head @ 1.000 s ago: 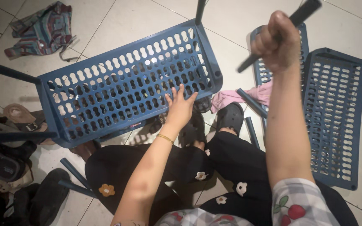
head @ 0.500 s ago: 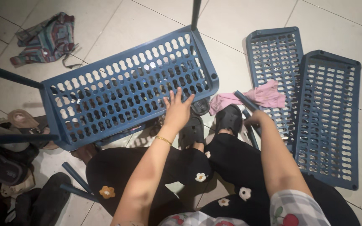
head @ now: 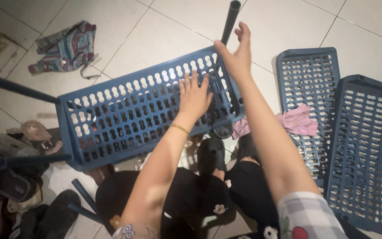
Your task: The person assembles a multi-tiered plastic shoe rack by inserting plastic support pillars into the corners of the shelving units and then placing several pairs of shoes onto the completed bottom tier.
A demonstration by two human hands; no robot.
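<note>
Left hand (head: 194, 96) flat on shelf (head: 147, 106); right hand (head: 236, 55) seemingly touching leg (head: 229, 20)

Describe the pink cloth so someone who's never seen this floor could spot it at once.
Look right of the big blue perforated shelf, where two loose blue shelf panels lie flat on the tiles. The pink cloth lies crumpled on the nearer panel, the only soft, pink thing among hard blue plastic.
</note>
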